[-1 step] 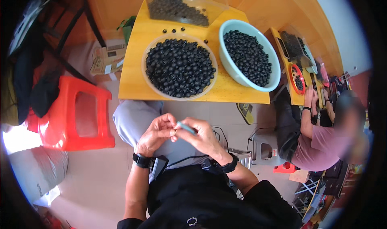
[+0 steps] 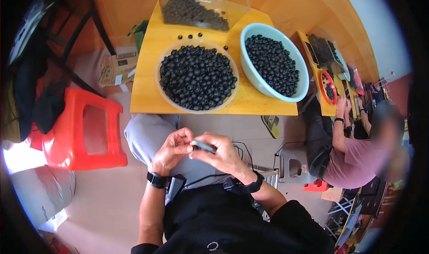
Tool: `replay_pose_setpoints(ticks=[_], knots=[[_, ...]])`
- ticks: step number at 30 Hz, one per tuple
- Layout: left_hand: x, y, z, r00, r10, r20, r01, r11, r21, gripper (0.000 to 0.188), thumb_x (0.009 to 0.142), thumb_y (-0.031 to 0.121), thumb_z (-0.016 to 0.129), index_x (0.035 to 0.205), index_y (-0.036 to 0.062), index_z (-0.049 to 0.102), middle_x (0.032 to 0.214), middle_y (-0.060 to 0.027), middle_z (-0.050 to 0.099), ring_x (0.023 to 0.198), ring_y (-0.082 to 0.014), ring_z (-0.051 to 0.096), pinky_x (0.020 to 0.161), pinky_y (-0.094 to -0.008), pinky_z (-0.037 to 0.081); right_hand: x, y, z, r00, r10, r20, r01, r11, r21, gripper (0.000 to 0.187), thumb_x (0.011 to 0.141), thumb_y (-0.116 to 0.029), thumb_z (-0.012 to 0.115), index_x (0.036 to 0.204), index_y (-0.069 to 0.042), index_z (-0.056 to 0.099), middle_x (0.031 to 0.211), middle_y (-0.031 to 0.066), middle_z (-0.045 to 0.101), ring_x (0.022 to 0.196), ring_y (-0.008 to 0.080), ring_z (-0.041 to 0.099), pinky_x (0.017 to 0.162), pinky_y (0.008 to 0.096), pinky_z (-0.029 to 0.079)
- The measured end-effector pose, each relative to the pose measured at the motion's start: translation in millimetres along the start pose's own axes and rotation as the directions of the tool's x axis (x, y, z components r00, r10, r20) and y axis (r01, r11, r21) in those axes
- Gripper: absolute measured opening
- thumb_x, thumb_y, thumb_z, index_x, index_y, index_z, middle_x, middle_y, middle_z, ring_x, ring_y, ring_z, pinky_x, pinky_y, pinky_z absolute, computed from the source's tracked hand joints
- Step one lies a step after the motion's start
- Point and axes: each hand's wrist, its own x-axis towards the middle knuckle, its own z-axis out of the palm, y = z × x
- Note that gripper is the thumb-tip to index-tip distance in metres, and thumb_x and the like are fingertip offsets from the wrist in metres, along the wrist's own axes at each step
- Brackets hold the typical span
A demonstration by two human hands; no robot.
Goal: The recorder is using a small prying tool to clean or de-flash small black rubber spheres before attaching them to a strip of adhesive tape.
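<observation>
R hand point(image 2: 224, 154) curled round slim teal tool point(image 2: 205, 146); L hand point(image 2: 169, 153) pinched at tool's L end, prob. to steady smth small, too hidden to tell what. Both over grey trousers point(image 2: 145, 135). Clear round tub point(image 2: 161, 91) of blk beads point(image 2: 196, 77) near table point(image 2: 145, 95) edge, presumably for easy reach; pale-blue basin point(image 2: 304, 75) w/ more beads at tub's R.

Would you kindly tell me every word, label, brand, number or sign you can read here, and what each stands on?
Nothing is legible.
Brown cardboard on the floor: dark print, too small to read.
Grey plastic stool: small red-and-white label, too blurred to read.
Black cloth shirt: white ring-shaped mark, no readable letters.
</observation>
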Motion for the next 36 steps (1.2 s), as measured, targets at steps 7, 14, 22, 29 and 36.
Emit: replay_pose_setpoints(ticks=[7,14,22,29,36], knots=[[0,3,4,1.000,-0.020,-0.014,0.021,0.997,0.079,0.025,0.080,0.004,0.068,0.099,0.0044,0.052,0.099,-0.0062,0.059,0.080,-0.0133,0.061,0.071,-0.0251,0.051,1,-12,-11,0.990,0.126,0.064,-0.129,0.990,0.050,0.015,0.080,-0.006,0.069,0.094,-0.002,0.063,0.083,0.0046,0.065,0.075,0.0115,0.062,0.069,0.0255,0.049],[-4,8,11,1.000,-0.013,0.003,0.013,0.996,0.087,0.019,0.085,0.006,0.062,0.102,0.0048,0.053,0.104,-0.0096,0.057,0.083,-0.0187,0.062,0.078,-0.0311,0.051,49,-41,-99,0.952,-0.109,-0.287,0.005,0.940,-0.341,0.018,0.077,-0.013,0.069,0.093,-0.006,0.066,0.076,-0.0042,0.060,0.063,0.0029,0.050,0.057,0.0196,0.041],[-7,2,6,1.000,0.029,-0.002,-0.028,0.997,0.073,0.014,0.088,0.008,0.059,0.101,0.0049,0.053,0.102,-0.0121,0.058,0.081,-0.0195,0.062,0.076,-0.0308,0.050,104,-45,-155,0.815,-0.120,-0.566,-0.014,0.974,-0.227,0.029,0.080,-0.012,0.068,0.107,-0.004,0.063,0.080,-0.0026,0.063,0.049,-0.0007,0.040,0.042,0.0157,0.027],[-5,1,6,0.999,0.020,0.033,-0.022,0.998,0.057,0.012,0.089,0.005,0.056,0.101,0.0057,0.054,0.100,-0.0093,0.057,0.082,-0.0187,0.061,0.080,-0.0325,0.051,106,-12,-105,0.952,-0.141,-0.272,-0.036,0.830,-0.556,0.022,0.072,-0.009,0.071,0.093,-0.003,0.068,0.084,0.0128,0.066,0.075,0.0241,0.064,0.069,0.0320,0.048],[-3,-1,9,0.998,0.046,0.050,-0.049,0.997,0.061,0.012,0.090,0.008,0.056,0.101,0.0056,0.054,0.100,-0.0101,0.057,0.082,-0.0187,0.061,0.080,-0.0333,0.051,135,-12,-79,0.959,-0.250,-0.132,0.065,0.648,-0.759,0.016,0.074,-0.011,0.067,0.089,-0.005,0.065,0.083,0.0122,0.059,0.080,0.0334,0.059,0.069,0.0434,0.046]])
